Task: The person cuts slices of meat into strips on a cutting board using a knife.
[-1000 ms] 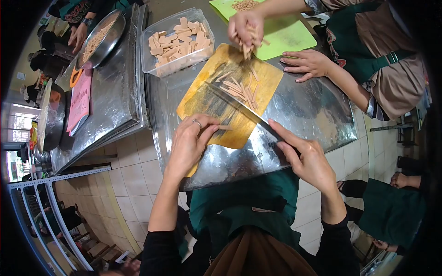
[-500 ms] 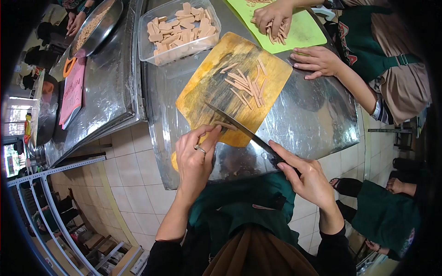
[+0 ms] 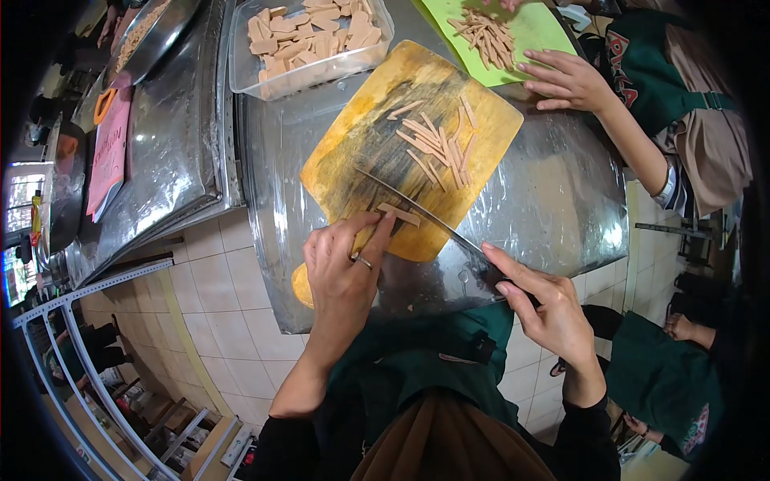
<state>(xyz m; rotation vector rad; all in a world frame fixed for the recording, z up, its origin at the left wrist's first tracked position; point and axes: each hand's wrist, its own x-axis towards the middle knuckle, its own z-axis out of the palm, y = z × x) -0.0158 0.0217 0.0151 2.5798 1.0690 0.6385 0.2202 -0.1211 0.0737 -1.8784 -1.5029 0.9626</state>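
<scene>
My right hand [image 3: 545,309] grips the handle of a long knife [image 3: 425,213], whose blade reaches up and left over the yellow, dark-stained cutting board [image 3: 337,136]. Just below the blade, the fingers of my left hand [image 3: 345,260] press a flat pinkish-brown piece [image 3: 399,215] onto the board. A ring shows on that hand. Farther up the board lies a loose heap of thin cut strips [image 3: 437,148]. The board rests at a slant on a shiny metal table [image 3: 553,184].
A clear plastic tub [image 3: 313,74] of uncut pieces stands at the upper left. At upper right, a co-worker's hand [image 3: 565,80] rests beside a green board [image 3: 529,36] bearing strips. Farther left are a pink booklet [image 3: 110,152] and a metal bowl [image 3: 170,36].
The view has shifted slightly. The piece under my left fingers now shows more of its flat side. One co-worker's hand has lifted off the strips on the green board, toward the top edge.
</scene>
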